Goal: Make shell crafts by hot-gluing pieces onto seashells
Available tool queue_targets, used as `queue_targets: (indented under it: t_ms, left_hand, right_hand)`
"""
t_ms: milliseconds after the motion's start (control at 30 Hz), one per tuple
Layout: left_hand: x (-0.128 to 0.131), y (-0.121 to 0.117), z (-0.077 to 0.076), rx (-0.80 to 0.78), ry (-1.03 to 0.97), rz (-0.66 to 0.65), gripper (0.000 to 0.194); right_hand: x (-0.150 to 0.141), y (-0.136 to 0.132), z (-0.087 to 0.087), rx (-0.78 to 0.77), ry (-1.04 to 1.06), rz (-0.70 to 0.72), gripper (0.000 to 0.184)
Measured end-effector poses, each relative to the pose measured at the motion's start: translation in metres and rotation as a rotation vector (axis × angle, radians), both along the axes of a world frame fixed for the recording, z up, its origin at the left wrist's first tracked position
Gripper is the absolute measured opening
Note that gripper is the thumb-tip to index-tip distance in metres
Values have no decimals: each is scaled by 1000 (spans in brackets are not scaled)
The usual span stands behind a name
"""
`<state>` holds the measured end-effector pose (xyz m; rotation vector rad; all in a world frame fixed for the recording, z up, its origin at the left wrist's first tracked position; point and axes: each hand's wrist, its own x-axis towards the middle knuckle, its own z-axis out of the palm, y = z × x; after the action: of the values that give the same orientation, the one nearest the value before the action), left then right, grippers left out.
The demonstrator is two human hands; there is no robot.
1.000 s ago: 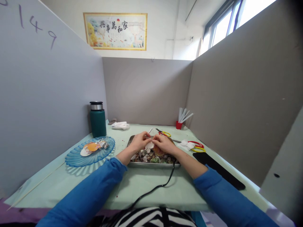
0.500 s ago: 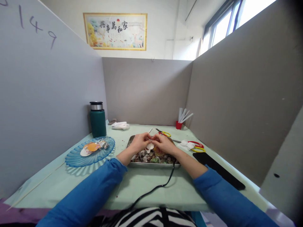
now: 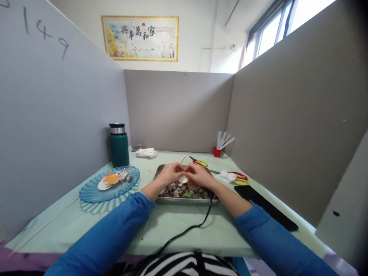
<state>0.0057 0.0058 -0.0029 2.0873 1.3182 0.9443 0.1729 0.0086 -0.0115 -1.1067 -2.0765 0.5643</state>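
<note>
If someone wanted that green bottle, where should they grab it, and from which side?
The bottle is probably best gripped around its middle, from the right: it stands upright and looks rounded, with the blue plate in front and the partition on its left.

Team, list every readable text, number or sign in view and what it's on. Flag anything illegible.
"149": handwritten on the left partition; a mark before it is cut off by the picture's edge, unreadable.
"興 事 萬 和 家" (left to right): on the framed wall poster.
Small print below those characters: too small to read.
Green bottle, metal tray: no text to be made out.
</note>
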Motion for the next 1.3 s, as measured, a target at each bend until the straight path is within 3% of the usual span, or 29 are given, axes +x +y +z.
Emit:
queue_targets:
  t_ms: [733, 1033, 1300]
  left_hand:
    - [0, 1, -2, -68, -133, -25, 11]
    - [1, 0, 0, -201, -244, -70, 21]
    - [0, -1, 2, -203, -285, -88, 24]
  right_hand:
    - [0, 1, -1, -37, 23, 41, 11]
    - [1, 1, -1, -4, 32, -3, 9]
    - [1, 0, 1, 4, 63, -6, 10]
